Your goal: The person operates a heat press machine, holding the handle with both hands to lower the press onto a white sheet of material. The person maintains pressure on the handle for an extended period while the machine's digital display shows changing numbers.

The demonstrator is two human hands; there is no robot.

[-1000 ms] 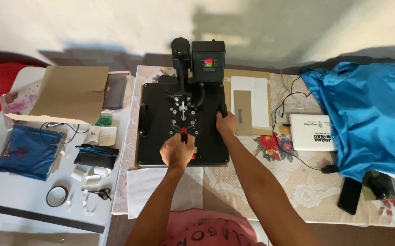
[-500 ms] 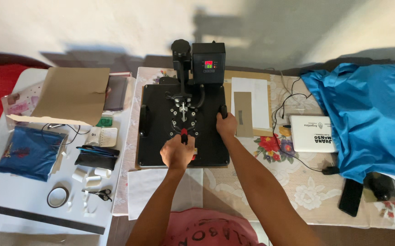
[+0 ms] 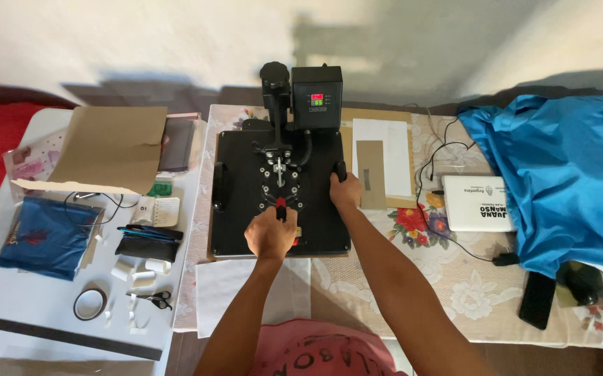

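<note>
Almost nothing is changing from a moment ago. The left hand [image 3: 271, 235] is still wrapping tight around the handle [image 3: 280, 203] with the red tip, in the middle of the black heat press [image 3: 280, 188]. The right hand [image 3: 345, 193] is still gripping the black knob [image 3: 340, 169] on the press's right edge. The press is sitting on the flowered table [image 3: 385, 278], and its top plate is looking flat and shut, so the pressing seems to be going on. I cannot see what is lying under the plate. The left hand is hiding most of the handle. The blue cloth [image 3: 559, 174] is covering whatever is under it.
</note>
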